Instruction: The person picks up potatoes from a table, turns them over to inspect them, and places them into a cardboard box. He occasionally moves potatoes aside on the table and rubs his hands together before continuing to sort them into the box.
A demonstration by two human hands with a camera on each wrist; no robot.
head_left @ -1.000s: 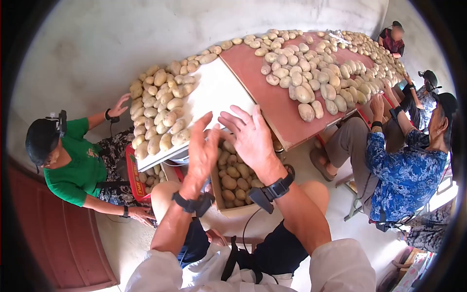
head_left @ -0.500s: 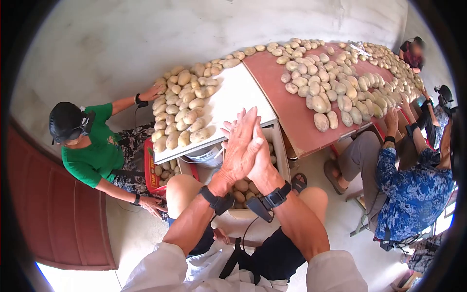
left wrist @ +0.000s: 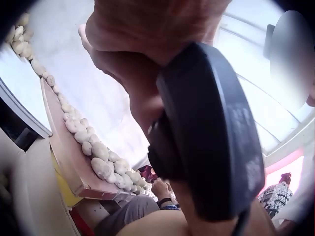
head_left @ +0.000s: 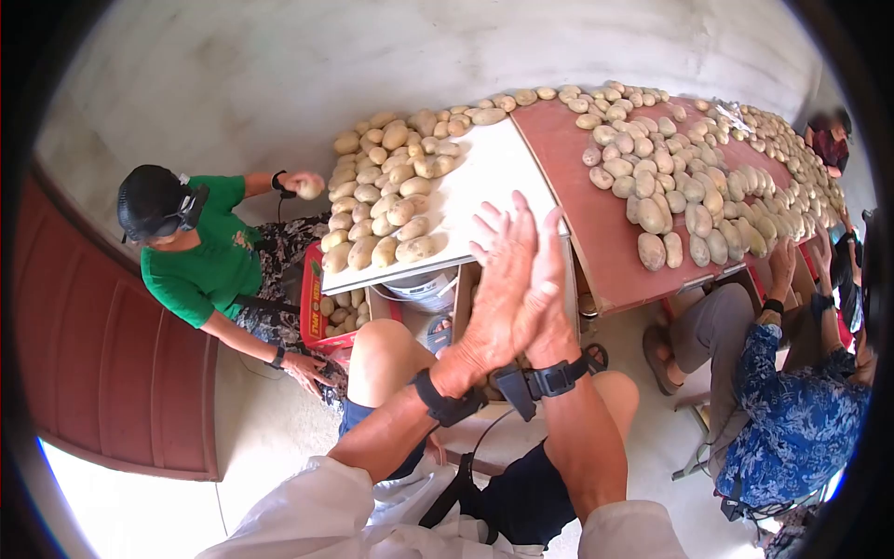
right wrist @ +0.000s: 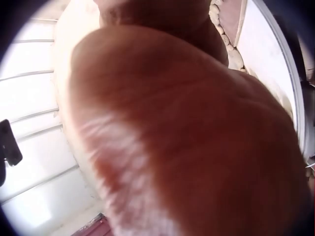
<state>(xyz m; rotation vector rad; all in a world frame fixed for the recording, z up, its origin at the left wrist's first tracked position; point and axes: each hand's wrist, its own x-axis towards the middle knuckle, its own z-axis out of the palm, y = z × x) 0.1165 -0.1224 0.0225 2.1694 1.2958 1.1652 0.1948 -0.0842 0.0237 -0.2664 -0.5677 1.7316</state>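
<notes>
Raised before my chest, my left hand (head_left: 494,312) and right hand (head_left: 551,298) are pressed palm to palm, fingers mostly straight and pointing up. They overlap the corner of the white tabletop (head_left: 503,172) in the head view. No object shows between them. At close range, skin of the left hand (left wrist: 152,24) fills the top of the left wrist view, behind a black wrist device (left wrist: 211,132). A blurred hand (right wrist: 197,132) fills most of the right wrist view. Nearest beyond the hands is a pile of potatoes (head_left: 396,182) on the white tabletop.
More potatoes (head_left: 694,177) cover much of a red-brown tabletop (head_left: 582,224). To the left, a person in a green shirt (head_left: 200,270) holds a potato (head_left: 310,189) beside a red crate (head_left: 317,289). A bucket (head_left: 424,291) stands under the table. Another person in blue (head_left: 792,401) sits right.
My hands were apart, then came together palm to palm and remain joined. The head view has turned left. The person in green has lifted a potato off the pile.
</notes>
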